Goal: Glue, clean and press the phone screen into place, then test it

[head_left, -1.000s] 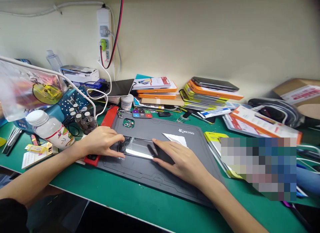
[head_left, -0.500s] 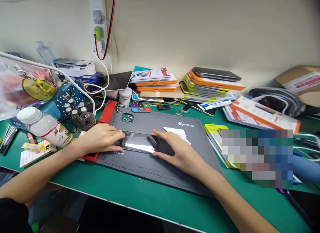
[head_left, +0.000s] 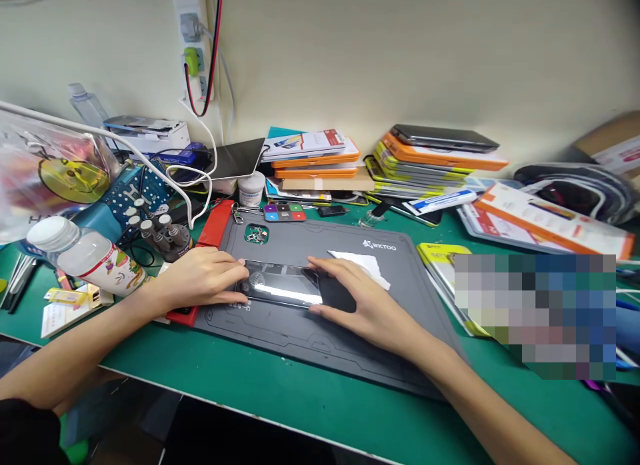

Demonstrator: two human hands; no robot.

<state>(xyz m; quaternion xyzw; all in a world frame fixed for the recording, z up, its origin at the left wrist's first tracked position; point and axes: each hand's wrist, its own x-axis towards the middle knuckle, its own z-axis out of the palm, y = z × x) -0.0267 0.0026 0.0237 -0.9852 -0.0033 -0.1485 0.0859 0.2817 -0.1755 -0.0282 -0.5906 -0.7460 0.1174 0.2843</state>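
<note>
Glass-faced smartphone, one: flat on the left half of the WKTOO mat. Your left hand and right hand pinch its opposite ends. Likely light, stiff, slippery, breakable; you'd best grip edges near corners.

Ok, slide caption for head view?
Left hand and right hand hold opposite ends of a glossy black rectangular panel over a grey rectangular mat.

A dark, glossy phone, a bright streak along its face, lies lengthwise on the grey mat, nearer the left edge than the right.
</note>
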